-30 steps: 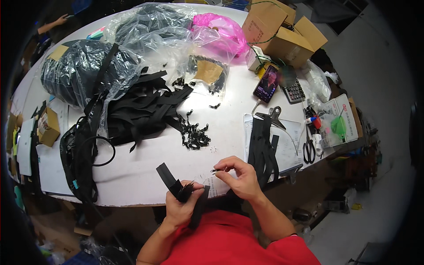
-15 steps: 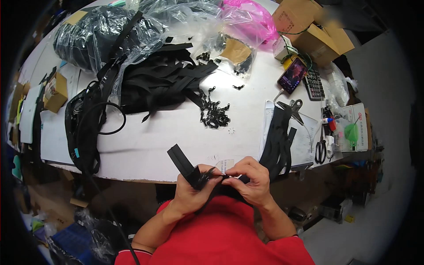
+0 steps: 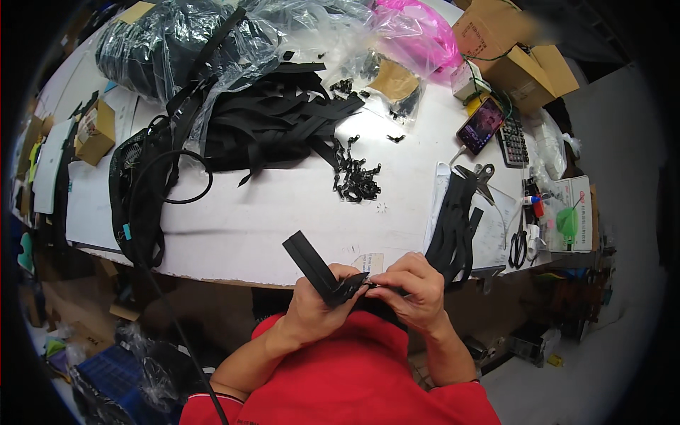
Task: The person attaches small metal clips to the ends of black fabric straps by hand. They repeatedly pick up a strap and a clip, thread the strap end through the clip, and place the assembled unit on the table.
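Observation:
In front of my chest, just off the table's near edge, my left hand (image 3: 319,308) grips a black zipper tape (image 3: 309,258) whose flat end sticks up past the thumb. My right hand (image 3: 414,294) is closed in a pinch at the tape's other end, touching the left fingertips. Between those fingertips is a small dark piece that looks like a zipper slider, mostly hidden. Beyond the hands lies a heap of black zipper sliders (image 3: 356,183). More black zipper tapes (image 3: 273,124) are piled behind to the left, and another bundle of tapes (image 3: 453,227) hangs over papers on the right.
A plastic-wrapped black bundle (image 3: 173,53) and a pink bag (image 3: 425,35) stand at the back. To the right are open cardboard boxes (image 3: 524,71), a phone (image 3: 482,126), a calculator (image 3: 513,142), a metal clip (image 3: 478,180) and scissors (image 3: 518,246). A black cable (image 3: 166,308) crosses the left side.
The view has shifted and turned slightly. Both hands stay together at the tape's end; the right fingers have changed their pinch a little, and more of the tape end shows between the hands.

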A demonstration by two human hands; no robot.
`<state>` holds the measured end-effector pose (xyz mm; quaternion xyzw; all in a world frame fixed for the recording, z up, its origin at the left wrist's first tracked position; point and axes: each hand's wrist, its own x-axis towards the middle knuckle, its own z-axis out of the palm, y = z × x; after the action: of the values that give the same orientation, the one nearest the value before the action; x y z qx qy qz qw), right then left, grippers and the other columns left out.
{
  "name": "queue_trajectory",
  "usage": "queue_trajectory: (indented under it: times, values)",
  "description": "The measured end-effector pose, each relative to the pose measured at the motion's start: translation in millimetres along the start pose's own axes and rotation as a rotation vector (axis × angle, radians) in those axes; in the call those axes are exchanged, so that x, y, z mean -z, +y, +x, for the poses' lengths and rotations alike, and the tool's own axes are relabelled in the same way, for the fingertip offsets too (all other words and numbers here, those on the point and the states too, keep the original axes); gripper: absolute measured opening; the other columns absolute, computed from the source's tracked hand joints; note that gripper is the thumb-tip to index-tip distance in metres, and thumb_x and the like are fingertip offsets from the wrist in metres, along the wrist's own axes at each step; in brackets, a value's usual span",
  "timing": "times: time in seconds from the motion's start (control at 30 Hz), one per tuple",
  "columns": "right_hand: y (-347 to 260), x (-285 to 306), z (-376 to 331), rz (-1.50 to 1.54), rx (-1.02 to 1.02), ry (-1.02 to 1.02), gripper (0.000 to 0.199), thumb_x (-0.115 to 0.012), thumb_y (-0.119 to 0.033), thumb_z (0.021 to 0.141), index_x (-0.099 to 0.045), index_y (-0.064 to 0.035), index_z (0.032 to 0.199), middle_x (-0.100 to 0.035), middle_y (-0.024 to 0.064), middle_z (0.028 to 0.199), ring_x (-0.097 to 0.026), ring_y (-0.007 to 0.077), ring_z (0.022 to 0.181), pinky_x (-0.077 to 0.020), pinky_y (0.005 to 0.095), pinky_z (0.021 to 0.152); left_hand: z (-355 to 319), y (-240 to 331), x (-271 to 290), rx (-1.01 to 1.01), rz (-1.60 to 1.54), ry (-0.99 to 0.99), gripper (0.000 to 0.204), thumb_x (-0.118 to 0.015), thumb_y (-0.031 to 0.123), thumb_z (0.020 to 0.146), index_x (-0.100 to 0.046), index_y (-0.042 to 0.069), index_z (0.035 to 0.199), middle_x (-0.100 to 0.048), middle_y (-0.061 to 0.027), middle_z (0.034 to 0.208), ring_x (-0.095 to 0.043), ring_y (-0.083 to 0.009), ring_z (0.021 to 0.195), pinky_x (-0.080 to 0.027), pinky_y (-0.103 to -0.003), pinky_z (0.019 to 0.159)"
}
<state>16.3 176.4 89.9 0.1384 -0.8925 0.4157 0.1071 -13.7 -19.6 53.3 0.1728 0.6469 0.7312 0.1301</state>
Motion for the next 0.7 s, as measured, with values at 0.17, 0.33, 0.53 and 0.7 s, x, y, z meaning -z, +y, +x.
queue_trajectory:
  times: [0.17, 0.33, 0.53, 0.7]
  values:
    - [-6, -2, 1, -0.025, -0.022, 0.025, 0.016, -0.083, -0.008, 0.075, -0.072, -0.0030, 0.086, -0.063, 0.0065, 0.078, -0.060, 0.0158, 0.068, -0.0472, 0.0251, 0.069, 2, 2, 1, -0.036, 0.039, 0.002, 0.013, -0.070, -0.002, 0.087, -0.065, 0.000, 0.099, -0.068, -0.0107, 0.085, -0.066, -0.0159, 0.076, -0.052, -0.028, 0.066]
    - [-5, -31, -22, 0.641, -0.634, 0.148, 0.011, -0.075, -0.004, 0.086, -0.069, -0.0006, 0.094, -0.062, 0.0035, 0.088, -0.058, 0.0090, 0.076, -0.0461, 0.0218, 0.074, 10, 2, 2, -0.155, 0.039, -0.027, 0.017, -0.063, -0.006, 0.089, -0.066, 0.000, 0.104, -0.064, -0.0102, 0.095, -0.062, -0.0171, 0.086, -0.050, -0.028, 0.077]
    - [-6, -40, -27, 0.926, -0.628, 0.155, 0.005, -0.065, 0.001, 0.092, -0.065, 0.0014, 0.097, -0.059, 0.0019, 0.094, -0.055, 0.0067, 0.084, -0.0449, 0.0220, 0.076, 7, 2, -2, 0.036, -0.203, -0.023, 0.016, -0.058, -0.004, 0.093, -0.064, -0.001, 0.107, -0.061, -0.0072, 0.097, -0.059, -0.0142, 0.089, -0.047, -0.027, 0.082]
    - [-5, -42, -26, 1.057, -0.556, 0.190, 0.004, -0.063, 0.001, 0.092, -0.064, 0.0007, 0.097, -0.057, 0.0019, 0.095, -0.054, 0.0074, 0.087, -0.0442, 0.0230, 0.079, 7, 2, -6, 0.148, -0.387, -0.028, 0.015, -0.056, -0.001, 0.096, -0.062, 0.000, 0.109, -0.061, -0.0029, 0.092, -0.054, -0.0068, 0.074, -0.044, -0.022, 0.067]
